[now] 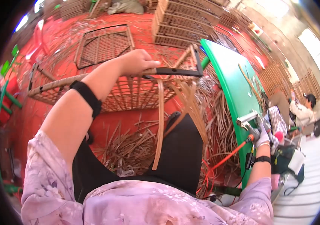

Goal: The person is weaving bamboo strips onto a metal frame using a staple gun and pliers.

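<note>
My left hand (136, 62) is closed on the rim of a woven basket frame (130, 98), with the thumb stretched along the top edge. The basket is brown openwork with black fittings at its corner. Loose flat weaving strips (160, 123) hang from its right side over my leg. Off to the right, above the green table, my right hand (264, 134) in a white glove is wrapped round the grip of a silver air staple gun (247, 118). An orange hose (225, 160) runs from the tool. Its handle is partly hidden by my fingers.
The green table (229, 75) stands close on my right, with strips on it. Beyond the basket a flat woven panel (105, 45) lies on the red floor. Stacked woven trays (182, 24) rise behind. Cut strips (128, 150) pile between my legs. Another person (304, 108) sits far right.
</note>
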Demonstrator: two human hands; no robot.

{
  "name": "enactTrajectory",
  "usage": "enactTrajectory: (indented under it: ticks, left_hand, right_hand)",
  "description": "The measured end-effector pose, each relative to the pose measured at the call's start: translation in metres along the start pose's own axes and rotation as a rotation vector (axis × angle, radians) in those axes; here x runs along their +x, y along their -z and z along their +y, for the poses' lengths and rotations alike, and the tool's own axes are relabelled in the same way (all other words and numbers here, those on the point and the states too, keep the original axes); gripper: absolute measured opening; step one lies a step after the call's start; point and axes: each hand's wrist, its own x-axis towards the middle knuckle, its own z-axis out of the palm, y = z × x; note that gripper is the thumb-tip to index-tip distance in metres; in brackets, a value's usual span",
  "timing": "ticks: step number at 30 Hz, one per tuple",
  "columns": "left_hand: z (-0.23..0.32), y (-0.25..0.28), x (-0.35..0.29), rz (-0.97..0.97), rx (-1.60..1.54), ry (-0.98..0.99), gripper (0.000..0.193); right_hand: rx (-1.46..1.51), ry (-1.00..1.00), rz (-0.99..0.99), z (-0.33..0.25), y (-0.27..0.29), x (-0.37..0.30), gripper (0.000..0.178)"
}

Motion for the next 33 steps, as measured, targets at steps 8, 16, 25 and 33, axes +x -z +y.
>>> enactTrajectory:
  ticks: [8,16,25,33]
  left_hand:
    - [-0.003,0.008,0.005,-0.017,0.079,-0.058,0.043]
    - [-0.005,0.01,0.008,-0.005,0.117,-0.078,0.044]
    - [-0.004,0.002,0.002,-0.049,0.098,-0.062,0.046]
    - [-0.009,-0.027,-0.023,-0.099,0.074,-0.17,0.04]
  right_hand:
    - [0.005,0.117,-0.131,-0.009,0.003,0.011,0.057]
    - [0.072,0.144,-0.067,-0.024,-0.036,-0.023,0.023]
    - [0.001,0.507,-0.263,-0.005,-0.107,-0.179,0.023]
    - [-0.755,0.665,-0.538,0.046,-0.179,-0.319,0.038]
